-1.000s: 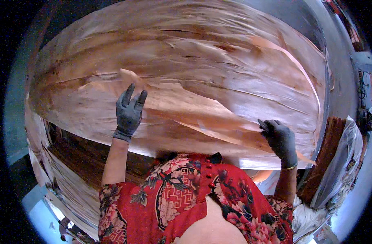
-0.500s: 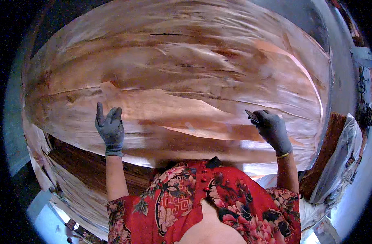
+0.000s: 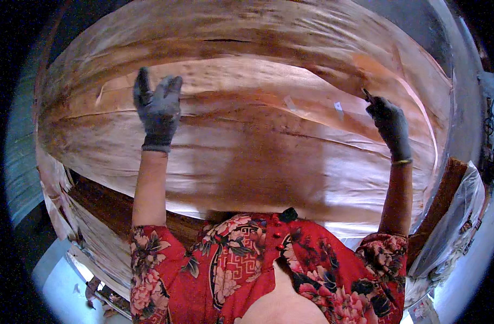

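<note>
A large sheet of brown wood veneer (image 3: 247, 178) with wavy grain stretches in front of me. Across its upper half lies a loose, narrow strip of veneer (image 3: 225, 73), its edges curving from left to right. My left hand (image 3: 159, 108), in a grey glove, rests at the strip's left part with fingers spread and nothing gripped. On the right, my gloved right hand (image 3: 388, 124) is closed around a small dark pointed tool (image 3: 367, 95), its tip toward the strip's right end. The tool's exact kind cannot be made out.
Two small pale tabs (image 3: 338, 106) stick on the veneer near the strip. A plastic-wrapped stack of brown sheets (image 3: 447, 216) stands at the right. More dark veneer (image 3: 112, 205) lies lower left. A pale curved strip (image 3: 422, 108) runs along the right side.
Both hands have moved away from my body, farther across the sheet. The loose veneer strip now lies farther away too. The right hand keeps hold of the dark tool.
</note>
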Tool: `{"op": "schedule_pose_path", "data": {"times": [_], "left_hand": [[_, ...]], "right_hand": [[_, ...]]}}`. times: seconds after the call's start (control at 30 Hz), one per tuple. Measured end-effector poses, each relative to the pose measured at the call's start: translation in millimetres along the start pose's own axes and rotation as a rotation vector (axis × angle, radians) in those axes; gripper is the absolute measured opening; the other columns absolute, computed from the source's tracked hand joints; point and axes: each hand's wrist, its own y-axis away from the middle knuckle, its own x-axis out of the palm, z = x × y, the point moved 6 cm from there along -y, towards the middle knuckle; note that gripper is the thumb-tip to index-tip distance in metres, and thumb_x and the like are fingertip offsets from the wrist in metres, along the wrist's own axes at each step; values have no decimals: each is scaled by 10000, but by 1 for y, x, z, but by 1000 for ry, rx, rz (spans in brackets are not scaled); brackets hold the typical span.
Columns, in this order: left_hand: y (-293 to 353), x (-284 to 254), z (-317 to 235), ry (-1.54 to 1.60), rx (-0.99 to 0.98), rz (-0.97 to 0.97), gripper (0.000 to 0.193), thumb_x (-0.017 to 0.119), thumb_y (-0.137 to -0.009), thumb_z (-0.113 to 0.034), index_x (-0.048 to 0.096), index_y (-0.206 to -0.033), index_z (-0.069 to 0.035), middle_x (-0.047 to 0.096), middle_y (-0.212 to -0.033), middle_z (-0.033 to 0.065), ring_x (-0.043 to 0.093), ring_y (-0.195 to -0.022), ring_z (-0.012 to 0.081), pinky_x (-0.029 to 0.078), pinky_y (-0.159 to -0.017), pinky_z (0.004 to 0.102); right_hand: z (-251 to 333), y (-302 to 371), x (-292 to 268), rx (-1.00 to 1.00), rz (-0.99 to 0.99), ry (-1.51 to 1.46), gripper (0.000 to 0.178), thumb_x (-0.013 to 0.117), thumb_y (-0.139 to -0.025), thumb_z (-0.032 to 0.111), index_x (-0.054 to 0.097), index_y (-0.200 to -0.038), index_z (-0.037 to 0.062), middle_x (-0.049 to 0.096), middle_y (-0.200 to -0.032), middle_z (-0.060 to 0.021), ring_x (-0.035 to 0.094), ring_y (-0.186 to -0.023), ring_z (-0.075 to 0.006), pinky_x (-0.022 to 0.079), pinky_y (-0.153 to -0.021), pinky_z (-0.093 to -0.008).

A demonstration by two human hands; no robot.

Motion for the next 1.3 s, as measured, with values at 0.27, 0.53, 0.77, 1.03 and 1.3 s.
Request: {"op": "schedule_pose_path", "data": {"times": [0.27, 0.53, 0.77, 1.03, 1.3], "left_hand": [[10, 23, -12, -18, 50, 37, 220, 631, -696, -116, 685, -907, -154, 623, -1007, 26, 372, -1261, 300, 308, -1014, 446], [-41, 6, -12, 28, 89, -32, 227, 646, -706, -147, 681, -930, -165, 632, -953, 19, 317, -1295, 331, 270, -1028, 465], [-81, -57, 38, -174, 153, -261, 245, 640, -758, -198, 677, -994, -253, 645, -995, -55, 501, -1095, 284, 266, -1007, 483], [25, 47, 41, -269, 87, 75, 332, 645, -718, -238, 653, -1044, -298, 618, -1052, -40, 291, -1275, 358, 234, -1026, 553], [38, 50, 46, -209, -30, 128, 423, 685, -660, -222, 642, -1073, -299, 596, -1106, -48, 273, -1294, 352, 219, -1043, 537]], "right_hand": [[52, 26, -13, -108, -236, -102, 404, 693, -733, 209, 594, -1122, 158, 580, -1147, -28, 586, -961, -228, 508, -719, -319], [33, 29, 21, -65, -259, 52, 138, 668, -788, 227, 625, -875, 128, 646, -962, -50, 628, -732, -244, 493, -580, -325], [52, 5, -73, -197, -663, -46, 155, 724, -721, 152, 636, -849, 145, 660, -953, -20, 648, -730, -165, 501, -573, -264], [45, 40, 37, -68, -396, 115, 208, 695, -739, 330, 610, -843, 172, 650, -916, -20, 609, -568, -222, 457, -466, -325], [10, 62, 33, 150, -619, 62, 310, 739, -706, 296, 612, -967, 187, 611, -1085, -30, 644, -678, -210, 486, -505, -324]]}}
